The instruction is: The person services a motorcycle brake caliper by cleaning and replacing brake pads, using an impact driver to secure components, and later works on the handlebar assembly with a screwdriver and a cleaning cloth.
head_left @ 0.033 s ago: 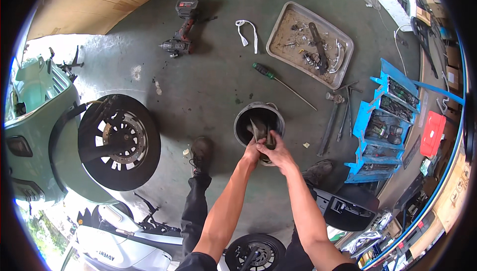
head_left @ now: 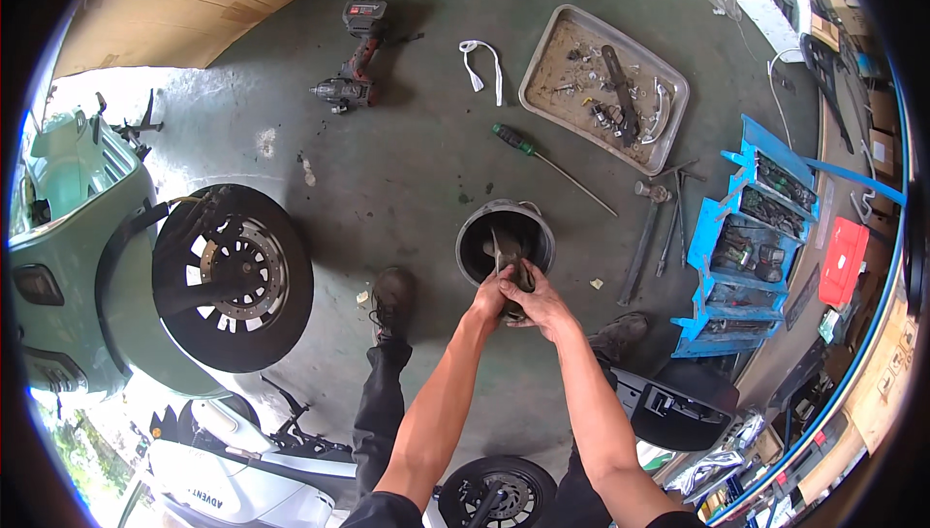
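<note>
Both hands are together over the near rim of a dark round bucket (head_left: 465,237) on the floor. A dirty grey-brown rag (head_left: 507,249) is bunched between them, with a pointed end sticking out into the bucket's mouth. My left hand (head_left: 492,297) is closed on the rag from the left side, fingers curled in. From the right, my right hand (head_left: 542,303) grips the same rag, its thumb pressed near the left hand. The hands hide the rag's lower part and some of the bucket's near side.
Beyond the bucket lie a green-handled screwdriver (head_left: 552,165), a grey parts tray (head_left: 535,73) and a cordless impact wrench (head_left: 355,63). A hammer (head_left: 641,237) and a blue toolbox (head_left: 712,257) are to the right. Left is a scooter's front wheel (head_left: 291,281). My shoes flank the bucket.
The rag looks more bunched and narrower above the bucket, and my right hand has shifted slightly down and closer to the left. Surrounding things have stayed in place.
</note>
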`<state>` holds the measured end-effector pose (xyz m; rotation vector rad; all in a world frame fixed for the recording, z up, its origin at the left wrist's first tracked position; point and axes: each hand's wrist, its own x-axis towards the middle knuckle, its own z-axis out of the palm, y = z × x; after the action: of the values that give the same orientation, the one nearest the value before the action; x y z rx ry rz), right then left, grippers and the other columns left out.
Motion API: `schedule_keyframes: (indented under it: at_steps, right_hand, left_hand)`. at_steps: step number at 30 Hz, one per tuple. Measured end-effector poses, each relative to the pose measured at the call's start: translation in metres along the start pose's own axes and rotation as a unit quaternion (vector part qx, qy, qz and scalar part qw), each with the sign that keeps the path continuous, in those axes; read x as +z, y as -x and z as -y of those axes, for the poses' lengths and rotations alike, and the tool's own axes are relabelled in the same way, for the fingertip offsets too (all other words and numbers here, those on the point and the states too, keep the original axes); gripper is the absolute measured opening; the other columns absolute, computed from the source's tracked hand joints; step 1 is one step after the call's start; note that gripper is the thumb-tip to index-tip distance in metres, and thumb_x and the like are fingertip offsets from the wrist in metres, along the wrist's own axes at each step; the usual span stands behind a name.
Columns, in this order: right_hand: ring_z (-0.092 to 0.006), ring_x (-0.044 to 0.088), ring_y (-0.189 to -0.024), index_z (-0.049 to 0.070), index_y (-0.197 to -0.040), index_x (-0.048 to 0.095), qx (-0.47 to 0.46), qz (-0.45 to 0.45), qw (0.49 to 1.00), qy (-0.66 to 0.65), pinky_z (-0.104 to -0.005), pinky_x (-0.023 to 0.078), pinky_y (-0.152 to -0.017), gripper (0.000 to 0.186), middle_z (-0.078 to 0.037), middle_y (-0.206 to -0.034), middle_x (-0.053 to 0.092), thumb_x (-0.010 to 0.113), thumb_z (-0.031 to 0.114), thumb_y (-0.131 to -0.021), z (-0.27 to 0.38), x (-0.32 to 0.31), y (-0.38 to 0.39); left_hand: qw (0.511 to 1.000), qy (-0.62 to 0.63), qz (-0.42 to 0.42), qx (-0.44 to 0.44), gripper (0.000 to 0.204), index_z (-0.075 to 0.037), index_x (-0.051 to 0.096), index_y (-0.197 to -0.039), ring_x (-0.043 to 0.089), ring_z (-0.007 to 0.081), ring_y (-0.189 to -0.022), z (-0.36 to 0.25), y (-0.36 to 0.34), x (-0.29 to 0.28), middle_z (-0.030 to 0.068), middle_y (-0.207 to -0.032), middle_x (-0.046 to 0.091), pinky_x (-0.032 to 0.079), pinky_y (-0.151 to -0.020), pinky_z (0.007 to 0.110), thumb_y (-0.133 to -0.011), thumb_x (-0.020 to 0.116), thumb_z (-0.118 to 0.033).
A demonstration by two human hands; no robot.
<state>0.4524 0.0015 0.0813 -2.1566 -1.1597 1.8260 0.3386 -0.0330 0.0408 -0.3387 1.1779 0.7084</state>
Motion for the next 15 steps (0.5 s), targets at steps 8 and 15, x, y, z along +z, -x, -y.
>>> schedule_keyframes:
  at_steps: [8,15]
  right_hand:
    - [-0.0146,0.059,-0.071,0.006,-0.108,0.054,0.227,0.174,0.93,-0.233,-0.0351,0.054,-0.058,0.026,-0.005,-0.087,0.062,0.063,0.012,-0.084,0.0,0.008,0.001]
    - [-0.0142,0.052,-0.06,0.002,-0.102,0.051,0.245,0.173,0.879,-0.37,-0.0328,0.048,-0.047,0.023,-0.007,-0.082,0.059,0.053,0.002,-0.079,0.007,-0.008,0.065]
  left_hand:
    - [0.997,-0.022,0.045,-0.066,0.044,-0.009,0.055,-0.126,0.064,0.0234,-0.093,-0.011,-0.027,-0.018,0.0092,-0.117,0.064,0.052,-0.085,0.039,-0.099,0.047,-0.042]
    - [0.987,0.098,0.059,-0.112,0.015,-0.011,0.057,-0.101,0.061,0.0169,-0.069,-0.045,-0.067,-0.014,0.012,-0.109,0.066,0.053,-0.056,0.032,-0.096,0.055,-0.024]
